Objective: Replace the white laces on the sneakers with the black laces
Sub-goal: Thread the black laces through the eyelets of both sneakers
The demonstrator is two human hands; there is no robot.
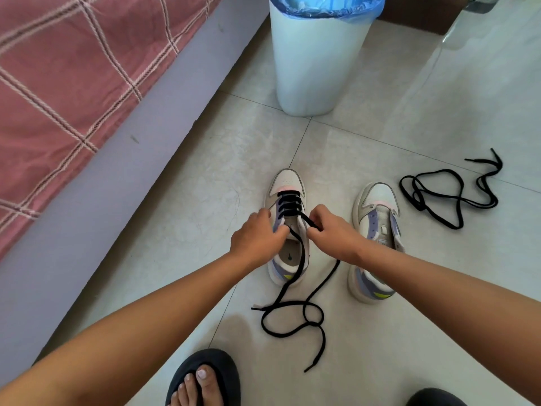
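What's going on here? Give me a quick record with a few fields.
Left sneaker: black lace threaded through the lower rows, ends trailing on the floor
Right sneaker: no lace
Spare black lace: loose on the tiles, right of the sneakers
Left hand: pinching the lace at the sneaker's tongue
Right hand: pinching the lace opposite
White laces: not in view

A person is showing two bare forearms with no sleeves, watch or jewellery in sight. The left hand point(257, 238) and right hand point(336, 235) are wearing nothing. A foot is wearing a dark open-toed slipper point(205, 373), toenails showing pale polish; a second dark slipper point(433, 398) is peeking in at the bottom edge.
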